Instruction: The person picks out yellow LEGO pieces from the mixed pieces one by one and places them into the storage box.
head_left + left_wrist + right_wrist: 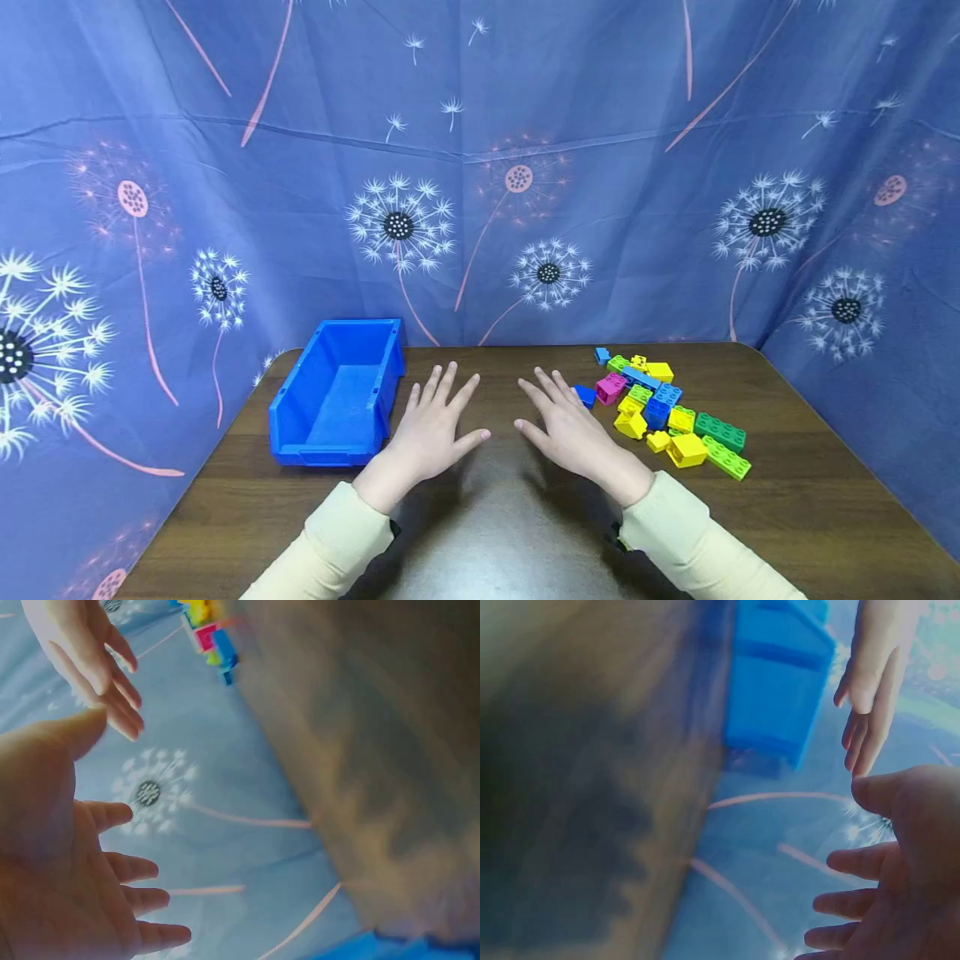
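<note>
Blue bin (343, 402) runs lengthwise near to far, low end nearest; left hand (433, 427) and right hand (572, 429) have fingers (445, 385) apart.

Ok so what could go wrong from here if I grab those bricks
The bricks lie crowded, so grabbing one might scatter its neighbours. The small blue brick near the far edge of the table could fall off. In the head view, the right hand partly covers another blue brick, which might get bumped.
</note>
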Motion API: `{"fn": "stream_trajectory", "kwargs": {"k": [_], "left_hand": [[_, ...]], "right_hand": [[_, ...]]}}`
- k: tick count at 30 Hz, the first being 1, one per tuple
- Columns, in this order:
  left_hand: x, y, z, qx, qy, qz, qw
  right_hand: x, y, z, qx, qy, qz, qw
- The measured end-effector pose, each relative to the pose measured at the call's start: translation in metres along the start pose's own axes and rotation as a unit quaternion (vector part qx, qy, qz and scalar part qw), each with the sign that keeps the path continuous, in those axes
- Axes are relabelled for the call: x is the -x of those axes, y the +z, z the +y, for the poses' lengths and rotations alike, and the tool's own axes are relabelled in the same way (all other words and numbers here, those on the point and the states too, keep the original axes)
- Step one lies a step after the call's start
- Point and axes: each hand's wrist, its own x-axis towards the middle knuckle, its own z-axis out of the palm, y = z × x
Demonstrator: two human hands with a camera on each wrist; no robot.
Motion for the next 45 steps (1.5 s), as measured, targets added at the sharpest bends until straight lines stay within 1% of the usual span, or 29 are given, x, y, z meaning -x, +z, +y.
{"fn": "stream_trajectory", "kwargs": {"k": [3,6,8,11,16,18,21,26,30,32,35,37,38,39,40,41,43,44,45], "left_hand": [[0.007,-0.013,-0.008,0.004,0.003,0.039,0.9992],[0.015,-0.023,-0.019,0.013,-0.009,0.072,0.9973],[0.02,-0.03,-0.03,0.026,-0.025,0.089,0.9953],[0.028,-0.041,-0.049,0.047,-0.061,0.1,0.992],[0.037,-0.055,-0.082,0.074,-0.114,0.092,0.9864],[0.039,-0.058,-0.094,0.081,-0.128,0.089,0.9844],[0.041,-0.06,-0.115,0.093,-0.143,0.094,0.9809],[0.044,-0.059,-0.152,0.098,-0.17,0.096,0.9759],[0.043,-0.055,-0.179,0.106,-0.185,0.09,0.9727],[0.042,-0.053,-0.19,0.11,-0.19,0.083,0.9721],[0.039,-0.05,-0.203,0.125,-0.206,0.062,0.9686],[0.036,-0.048,-0.211,0.142,-0.219,0.042,0.9645],[0.035,-0.047,-0.215,0.156,-0.226,0.03,0.9611],[0.034,-0.046,-0.218,0.17,-0.232,0.019,0.9575],[0.033,-0.045,-0.221,0.196,-0.241,0.006,0.9505],[0.033,-0.043,-0.224,0.226,-0.249,-0.004,0.9416],[0.033,-0.041,-0.228,0.291,-0.268,-0.022,0.9182],[0.033,-0.04,-0.23,0.32,-0.277,-0.027,0.9058],[0.034,-0.039,-0.231,0.345,-0.284,-0.03,0.894]], "right_hand": [[-0.015,-0.003,-0.019,-0.023,-0.014,-0.001,0.9996],[-0.03,-0.002,-0.037,-0.041,-0.028,-0.006,0.9987],[-0.04,0.0,-0.048,-0.052,-0.034,-0.009,0.998],[-0.055,0.004,-0.062,-0.068,-0.036,-0.017,0.9969],[-0.076,0.009,-0.081,-0.11,-0.039,-0.025,0.9929],[-0.083,0.011,-0.087,-0.123,-0.042,-0.031,0.9911],[-0.092,0.017,-0.097,-0.142,-0.039,-0.042,0.9882],[-0.109,0.034,-0.112,-0.183,-0.011,-0.061,0.9812],[-0.123,0.05,-0.123,-0.213,0.012,-0.059,0.9752],[-0.128,0.058,-0.128,-0.233,0.025,-0.052,0.9707],[-0.133,0.07,-0.134,-0.266,0.051,-0.048,0.9613],[-0.136,0.077,-0.139,-0.298,0.075,-0.051,0.9501],[-0.137,0.081,-0.14,-0.321,0.089,-0.058,0.941],[-0.137,0.084,-0.142,-0.351,0.106,-0.066,0.9281],[-0.137,0.087,-0.144,-0.388,0.122,-0.075,0.9107],[-0.137,0.089,-0.146,-0.42,0.139,-0.085,0.8928],[-0.138,0.095,-0.15,-0.479,0.171,-0.098,0.8553],[-0.138,0.097,-0.151,-0.508,0.183,-0.104,0.835],[-0.139,0.1,-0.153,-0.53,0.191,-0.107,0.8189]]}}
